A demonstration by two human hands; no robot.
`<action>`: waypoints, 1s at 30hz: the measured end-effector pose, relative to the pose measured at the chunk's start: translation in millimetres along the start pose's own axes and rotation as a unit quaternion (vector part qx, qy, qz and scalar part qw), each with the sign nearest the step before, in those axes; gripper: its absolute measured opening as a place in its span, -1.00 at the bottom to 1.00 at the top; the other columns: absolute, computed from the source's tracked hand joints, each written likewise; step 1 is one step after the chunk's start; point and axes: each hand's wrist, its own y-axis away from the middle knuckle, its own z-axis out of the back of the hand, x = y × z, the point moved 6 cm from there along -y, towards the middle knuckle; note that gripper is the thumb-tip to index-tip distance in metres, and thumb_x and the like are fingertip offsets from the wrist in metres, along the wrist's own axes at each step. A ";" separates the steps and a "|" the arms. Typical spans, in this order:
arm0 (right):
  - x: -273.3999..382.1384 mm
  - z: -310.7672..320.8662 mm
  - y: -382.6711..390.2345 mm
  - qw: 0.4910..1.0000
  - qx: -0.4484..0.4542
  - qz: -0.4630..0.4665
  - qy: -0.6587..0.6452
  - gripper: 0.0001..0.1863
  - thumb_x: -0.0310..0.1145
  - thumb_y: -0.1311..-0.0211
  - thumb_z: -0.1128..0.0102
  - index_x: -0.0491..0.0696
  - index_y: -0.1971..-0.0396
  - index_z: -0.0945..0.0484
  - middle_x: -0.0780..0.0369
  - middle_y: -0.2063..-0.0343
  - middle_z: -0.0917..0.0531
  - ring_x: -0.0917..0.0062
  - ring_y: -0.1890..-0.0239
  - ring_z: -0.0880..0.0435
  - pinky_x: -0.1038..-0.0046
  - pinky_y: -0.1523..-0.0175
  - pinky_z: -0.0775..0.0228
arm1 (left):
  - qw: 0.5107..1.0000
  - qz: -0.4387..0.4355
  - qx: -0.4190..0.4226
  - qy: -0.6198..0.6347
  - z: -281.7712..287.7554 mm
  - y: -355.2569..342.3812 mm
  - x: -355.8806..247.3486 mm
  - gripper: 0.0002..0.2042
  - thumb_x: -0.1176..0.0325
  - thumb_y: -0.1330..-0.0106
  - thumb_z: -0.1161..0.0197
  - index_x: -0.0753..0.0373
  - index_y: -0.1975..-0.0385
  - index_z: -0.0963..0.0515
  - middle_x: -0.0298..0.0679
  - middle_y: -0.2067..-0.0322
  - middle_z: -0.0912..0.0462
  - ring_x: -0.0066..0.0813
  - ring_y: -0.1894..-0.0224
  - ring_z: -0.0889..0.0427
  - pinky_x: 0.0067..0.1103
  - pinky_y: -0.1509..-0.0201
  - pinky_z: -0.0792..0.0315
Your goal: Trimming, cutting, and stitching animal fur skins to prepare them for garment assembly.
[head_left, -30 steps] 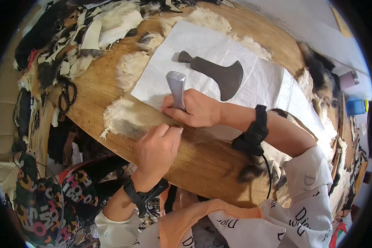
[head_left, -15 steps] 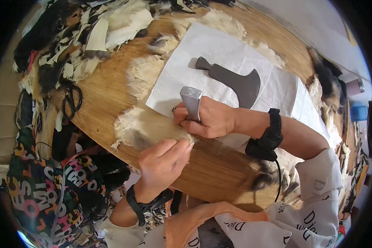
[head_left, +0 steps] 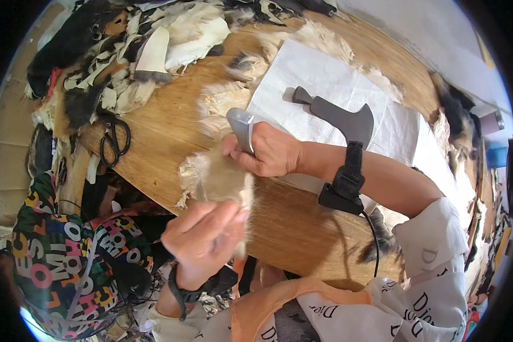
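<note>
A tool with a grey metal handle [head_left: 242, 126] stands nearly upright in my right hand [head_left: 272, 149], whose fingers are wrapped around it; its lower end is hidden. Under that hand lies a cream pelt piece [head_left: 223, 178], skin side up, with pale hair along its right edge. My left hand [head_left: 202, 236], slightly blurred, pinches the pelt's near end, pulled over the table's front edge. Beyond my right forearm, a dark grey flat metal blade [head_left: 342, 117] with a short stub and curved end rests on a white woven sheet [head_left: 305, 68].
Black-handled scissors [head_left: 115, 139] lie at the wooden table's [head_left: 290, 228] left edge. Pelt scraps [head_left: 196, 34] are heaped at the far left. More cream pelt [head_left: 325, 37] shows around the sheet. A patterned bag-like cloth [head_left: 57, 245] sits at lower left. A cable [head_left: 375, 245] hangs from my right wrist strap.
My right hand has moved left with the tool, further over the pelt. My left hand has drawn the pelt's edge toward me and left. The whole view has shifted slightly.
</note>
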 end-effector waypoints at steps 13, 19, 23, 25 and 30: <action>-48.6 -16.0 -31.8 0.981 -0.036 -0.175 0.079 -0.40 0.07 -0.19 0.08 -0.24 0.65 -0.54 -0.09 0.68 -0.52 0.05 0.55 -0.55 0.19 0.37 -0.42 | 0.995 0.029 -0.076 -0.055 130.1 -28.5 76.8 -0.89 0.57 -0.09 -0.15 0.45 0.40 -0.53 -0.17 0.51 -0.52 -0.49 0.46 -0.46 -0.67 0.36 -0.31; -24.1 -6.7 -35.3 0.943 0.026 -0.278 0.181 -0.50 0.05 -0.25 0.14 -0.14 0.45 -0.50 -0.06 0.63 -0.52 0.09 0.51 -0.55 0.21 0.35 -0.41 | 0.936 0.186 -0.219 0.203 197.3 -39.7 163.5 -0.78 0.34 -0.24 -0.15 0.40 0.29 -0.52 -0.21 0.35 -0.58 -0.49 0.31 -0.54 -0.65 0.20 -0.42; -1.3 8.8 -30.8 0.959 -0.061 -0.276 0.010 -0.65 -0.16 -0.30 0.13 -0.09 0.17 -0.51 0.05 0.56 -0.53 0.21 0.41 -0.55 0.31 0.21 -0.38 | 0.945 0.249 -0.141 0.161 154.1 -83.8 193.8 -0.77 0.34 -0.27 -0.14 0.42 0.27 -0.53 -0.25 0.36 -0.58 -0.57 0.33 -0.53 -0.67 0.23 -0.42; 0.2 17.6 -16.0 0.963 -0.127 -0.236 -0.026 -0.74 -0.27 -0.24 0.05 -0.11 0.25 -0.51 0.13 0.61 -0.48 0.27 0.45 -0.51 0.35 0.20 -0.35 | 0.925 0.262 -0.145 0.233 145.5 -76.7 223.7 -0.79 0.36 -0.30 -0.10 0.40 0.26 -0.53 -0.28 0.37 -0.59 -0.63 0.36 -0.53 -0.69 0.26 -0.42; 34.8 62.7 36.0 0.932 -0.190 -0.304 0.054 -0.86 -0.42 -0.09 -0.13 -0.13 0.35 -0.51 0.32 0.72 -0.32 0.66 0.59 -0.31 0.54 0.44 -0.20 | 0.902 0.273 -0.163 0.291 144.6 -69.6 211.2 -0.78 0.34 -0.29 -0.12 0.39 0.26 -0.54 -0.29 0.38 -0.59 -0.60 0.38 -0.55 -0.69 0.27 -0.43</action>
